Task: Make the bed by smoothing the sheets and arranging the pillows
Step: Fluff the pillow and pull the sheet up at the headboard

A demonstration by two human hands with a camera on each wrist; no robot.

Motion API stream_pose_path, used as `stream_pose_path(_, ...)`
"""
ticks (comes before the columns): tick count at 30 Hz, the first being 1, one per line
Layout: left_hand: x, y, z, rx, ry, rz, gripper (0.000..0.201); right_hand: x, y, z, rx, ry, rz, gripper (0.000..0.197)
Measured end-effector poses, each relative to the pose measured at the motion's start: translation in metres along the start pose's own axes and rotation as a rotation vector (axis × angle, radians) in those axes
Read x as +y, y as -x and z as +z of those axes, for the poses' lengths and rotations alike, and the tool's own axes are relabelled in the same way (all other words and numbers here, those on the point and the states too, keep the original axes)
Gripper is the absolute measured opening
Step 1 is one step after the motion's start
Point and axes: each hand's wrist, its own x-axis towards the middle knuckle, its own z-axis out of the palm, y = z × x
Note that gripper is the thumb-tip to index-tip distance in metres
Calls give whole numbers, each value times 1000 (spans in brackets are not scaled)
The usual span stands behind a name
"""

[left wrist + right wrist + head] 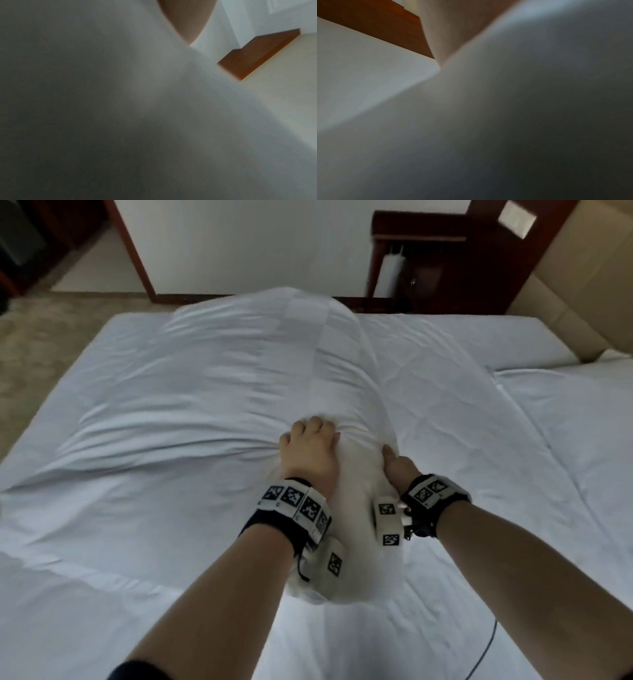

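A white sheet [212, 392] lies rumpled over the bed [85, 542] and billows up in a hump toward the far edge. Its near end is gathered into a thick bunch [356, 491] between my wrists. My left hand [310, 446] grips the bunch from the left, fingers curled into the fabric. On the bunch's right side is my right hand [397, 463], thumb on the cloth and fingers hidden behind it. Both wrist views are blurred: white sheet [120, 108] [505, 121] fills them, with only part of each hand at the top edge. No pillow shows.
A dark wooden nightstand [418, 268] stands beyond the bed's far edge. A beige padded headboard [565, 285] runs along the right. A second white mattress section [565, 440] adjoins on the right. Carpet [30, 344] lies to the left. A black cable [486, 645] crosses the near sheet.
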Motion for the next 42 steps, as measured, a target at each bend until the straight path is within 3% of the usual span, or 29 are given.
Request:
stream_pose_path(3, 16, 4, 14, 61, -17, -49, 35, 13, -5, -11, -47, -18, -25, 70)
stream_pose_path(9, 74, -9, 30, 407, -25, -28, 32, 20, -43, -75, -144, -124, -167, 69)
stream_pose_path(13, 169, -36, 49, 522, 22, -39, 34, 37, -80, -170, -114, -156, -252, 65)
stream_pose_path(19, 339, -80, 102, 512, 208, 98, 27, 105, -133, -331, 13, -133, -221, 62)
stream_pose_path(25, 498, -95, 148, 421, 395, 245, 20, 199, -157, -471, 133, -146, -80, 66)
stream_pose_path(28, 546, -93, 169, 350, 398, 313, 16, 240, -166, -507, 160, -81, 13, 64)
stream_pose_path(31, 553, -89, 212, -10, 386, 235, 24, 272, -179, -507, 159, -58, 211, 56)
stream_pose_path(33, 546, -84, 242, -190, 382, 169, 29, 288, -186, -497, 162, 12, 234, 46)
stream_pose_path(36, 547, -76, 260, -269, 359, 130, 31, 301, -175, -489, 98, 170, 215, 40)
stream_pose_path(39, 553, -77, 253, -354, 309, 108, 34, 314, -150, -495, 69, 52, 277, 44)
stream_pose_path(42, 554, -80, 242, -490, 238, 109, 35, 322, -109, -499, -97, 152, 343, 47)
